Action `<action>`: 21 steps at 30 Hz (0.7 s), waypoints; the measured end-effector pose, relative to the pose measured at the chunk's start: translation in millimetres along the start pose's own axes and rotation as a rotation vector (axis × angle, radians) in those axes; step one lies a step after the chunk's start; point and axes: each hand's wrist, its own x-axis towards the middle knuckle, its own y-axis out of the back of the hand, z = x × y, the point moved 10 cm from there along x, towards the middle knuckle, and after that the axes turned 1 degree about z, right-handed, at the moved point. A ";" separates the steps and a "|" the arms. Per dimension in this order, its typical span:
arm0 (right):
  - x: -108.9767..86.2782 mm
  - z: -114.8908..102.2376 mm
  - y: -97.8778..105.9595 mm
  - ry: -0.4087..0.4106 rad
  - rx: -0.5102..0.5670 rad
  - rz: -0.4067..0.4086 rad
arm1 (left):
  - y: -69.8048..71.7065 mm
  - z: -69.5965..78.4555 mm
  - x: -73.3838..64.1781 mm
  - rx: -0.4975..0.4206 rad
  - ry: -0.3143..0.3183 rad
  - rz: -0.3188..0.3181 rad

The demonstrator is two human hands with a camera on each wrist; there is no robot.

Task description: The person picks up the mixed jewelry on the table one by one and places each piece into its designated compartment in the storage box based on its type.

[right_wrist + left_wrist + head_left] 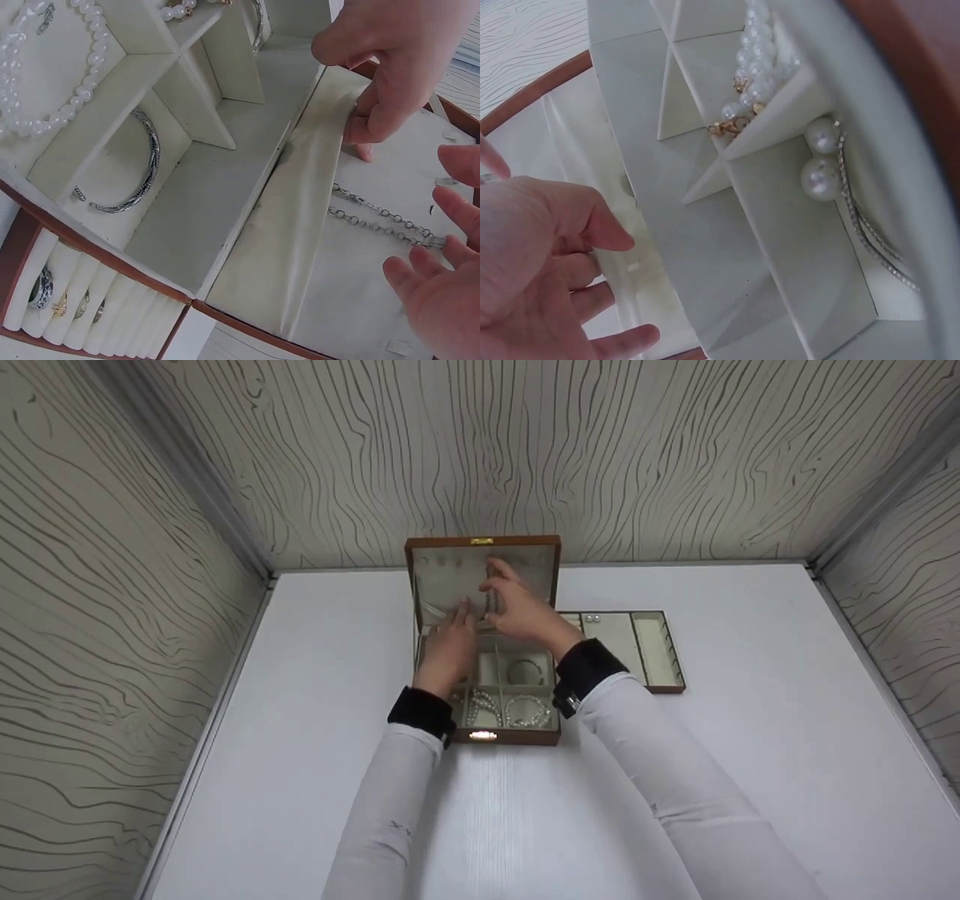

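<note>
A brown jewelry box stands with its lid raised. A silver chain necklace hangs on the pale lid lining, its lower end passing behind the edge of the elastic pocket. My left hand reaches to the lid, fingers at the pocket's edge and one fingertip partly behind it, in the right wrist view. Beside the chain's upper end is my right hand, its fingers spread and lightly bent; fingertips lie by the chain's end. Whether they touch it is unclear.
Box compartments hold a pearl bracelet, a silver cuff bracelet and other pearl pieces. To the box's right lies a brown tray with pearl earrings and several rings. A patterned wall rises behind the white table.
</note>
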 end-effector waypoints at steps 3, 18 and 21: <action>-0.4 1.3 -1.2 -0.001 0.001 0.000 | 0.4 0.6 -0.9 0.014 -0.004 0.005; -1.0 -0.3 2.2 0.013 0.001 -0.005 | 14.6 0.3 1.2 0.054 0.026 0.106; -1.2 0.3 0.7 0.010 -0.005 -0.003 | 20.7 -0.5 1.0 0.059 0.015 0.183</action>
